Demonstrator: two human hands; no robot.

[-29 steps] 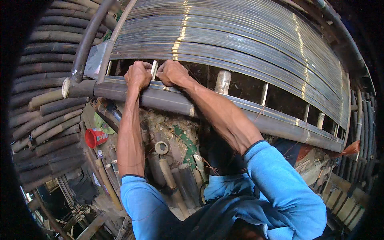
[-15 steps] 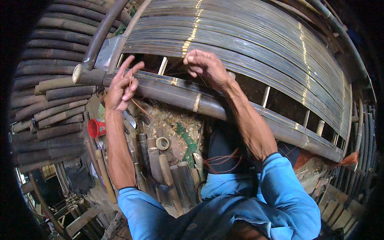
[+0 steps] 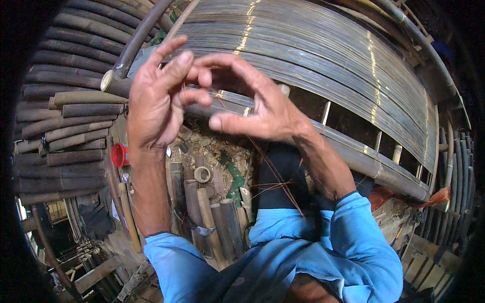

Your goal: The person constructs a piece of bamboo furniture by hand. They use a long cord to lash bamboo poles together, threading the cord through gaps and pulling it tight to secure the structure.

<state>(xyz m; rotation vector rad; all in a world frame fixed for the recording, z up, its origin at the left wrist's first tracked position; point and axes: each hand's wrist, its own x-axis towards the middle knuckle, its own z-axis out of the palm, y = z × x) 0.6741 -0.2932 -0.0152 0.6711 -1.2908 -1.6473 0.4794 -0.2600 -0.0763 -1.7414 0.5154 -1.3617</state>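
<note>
My left hand (image 3: 154, 101) is raised, forefinger and thumb extended and other fingers curled around a thin reddish strand, partly hidden. Facing it, my right hand (image 3: 262, 103) is arched with its thumb well apart from the fingers; its fingertips reach my left fingers. Several thin reddish-brown strands (image 3: 275, 174) slant down from below the hands to my lap. Behind the hands lies a panel of dark narrow bamboo slats (image 3: 313, 55), crossed by pale bound rows. A thick dark bamboo pole (image 3: 343, 159) forms its near edge, joined by short pale pegs (image 3: 326, 113) across a gap.
Dark bamboo poles (image 3: 76, 73) are stacked at the left. A red cup (image 3: 119, 154) sits beside my left forearm. Cut bamboo pieces (image 3: 208, 207) stand below, near wood chips on the ground. Reddish cloth or netting (image 3: 437, 196) hangs at the pole's right end.
Both hands have risen closer to the camera and come together. My right hand has left the panel's edge and opened its pinch. The strands now stretch down over my lap.
</note>
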